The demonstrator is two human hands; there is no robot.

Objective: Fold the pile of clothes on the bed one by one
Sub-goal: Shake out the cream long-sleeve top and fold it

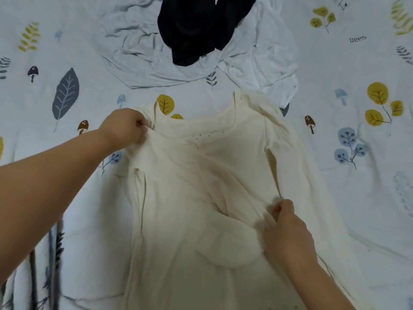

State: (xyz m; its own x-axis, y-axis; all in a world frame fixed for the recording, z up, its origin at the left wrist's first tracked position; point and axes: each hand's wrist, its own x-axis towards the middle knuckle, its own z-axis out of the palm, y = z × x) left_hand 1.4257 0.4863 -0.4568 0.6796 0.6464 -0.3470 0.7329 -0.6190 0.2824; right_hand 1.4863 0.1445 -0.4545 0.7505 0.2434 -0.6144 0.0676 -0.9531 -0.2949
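Pinching cream garment (201,175), leaf-print bedsheet (335,198), both hands gripping

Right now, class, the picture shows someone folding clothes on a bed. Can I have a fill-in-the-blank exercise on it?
1. Both hands hold the ____-coloured long-sleeved top.
2. The left hand pinches the top near its ____.
3. The crumpled dark navy garment lies on a ____ grey one.
4. The printed bedsheet shows leaves and ____.

Missing: cream; shoulder; light; mushrooms
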